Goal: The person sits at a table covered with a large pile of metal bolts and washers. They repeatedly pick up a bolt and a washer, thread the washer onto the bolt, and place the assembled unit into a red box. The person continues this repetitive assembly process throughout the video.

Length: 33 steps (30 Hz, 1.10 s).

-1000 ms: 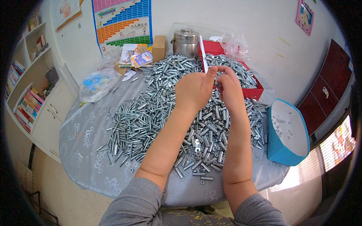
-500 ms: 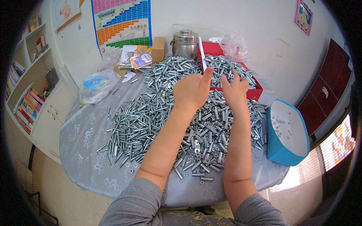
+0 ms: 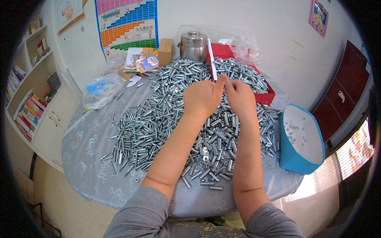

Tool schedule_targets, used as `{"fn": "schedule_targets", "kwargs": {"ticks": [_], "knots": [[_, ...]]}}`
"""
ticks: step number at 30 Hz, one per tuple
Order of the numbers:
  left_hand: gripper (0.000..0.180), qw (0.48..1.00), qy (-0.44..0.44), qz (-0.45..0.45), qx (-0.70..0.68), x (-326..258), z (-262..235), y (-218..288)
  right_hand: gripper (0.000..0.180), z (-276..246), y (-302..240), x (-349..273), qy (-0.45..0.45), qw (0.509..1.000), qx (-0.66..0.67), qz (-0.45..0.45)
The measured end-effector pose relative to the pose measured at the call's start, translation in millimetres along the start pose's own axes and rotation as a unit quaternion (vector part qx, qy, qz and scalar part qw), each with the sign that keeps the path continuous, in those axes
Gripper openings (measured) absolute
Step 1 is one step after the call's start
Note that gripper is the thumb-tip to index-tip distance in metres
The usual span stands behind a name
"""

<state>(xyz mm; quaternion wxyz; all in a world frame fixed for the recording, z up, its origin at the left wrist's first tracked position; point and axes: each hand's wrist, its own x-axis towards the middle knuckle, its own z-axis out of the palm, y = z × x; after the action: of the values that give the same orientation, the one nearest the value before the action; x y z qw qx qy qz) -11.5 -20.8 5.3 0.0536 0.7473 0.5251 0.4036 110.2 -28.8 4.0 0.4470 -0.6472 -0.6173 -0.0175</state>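
From the head view, the left hand [image 3: 201,98] is hovering over a pile of metal cylinders [image 3: 151,135], its fingers curled under and its thumb pointing up; the right hand [image 3: 242,98] is hovering just beside it, narrow, with its fingers bent in toward that thumb. The knuckles are hiding the fingertips, so I cannot tell whether either hand is holding a piece. The cylinders are lying heaped on the gray tablecloth [image 3: 91,168], their long axes pointing every way; at the near edge, one cylinder [image 3: 215,188] is lying crosswise and another [image 3: 186,182] is slanting away to the left. More are filling the red box [image 3: 270,98] beyond. A blue box [image 3: 293,155] is holding washers [image 3: 292,127]. A colored wall chart [image 3: 127,27] and a purple booklet [image 3: 147,63] are showing printed characters.
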Motion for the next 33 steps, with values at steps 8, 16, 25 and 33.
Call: {"fn": "schedule_targets", "kwargs": {"ticks": [8, 16, 25, 33], "knots": [[0.071, 0.998, 0.059, 0.022, -0.027, 4.2, 9.1, -7.7, 0.033, -1.7, 13.0, 4.7, -0.153, 0.953, 0.257, -0.036], [0.077, 0.996, 0.051, 0.0, -0.071, 4.6, 4.2, -8.1, 0.024, -13.8, 8.5, -2.0, -0.211, 0.966, 0.123, -0.082], [0.063, 0.997, 0.059, 0.041, -0.009, 6.6, 30.7, -16.1, 0.026, -17.8, 27.1, 2.1, -0.26, 0.963, 0.075, -0.008], [0.061, 0.998, 0.062, 0.033, -0.002, 8.2, 25.4, -17.9, 0.027, -18.9, 35.5, 4.7, -0.217, 0.972, 0.087, 0.0]]}}
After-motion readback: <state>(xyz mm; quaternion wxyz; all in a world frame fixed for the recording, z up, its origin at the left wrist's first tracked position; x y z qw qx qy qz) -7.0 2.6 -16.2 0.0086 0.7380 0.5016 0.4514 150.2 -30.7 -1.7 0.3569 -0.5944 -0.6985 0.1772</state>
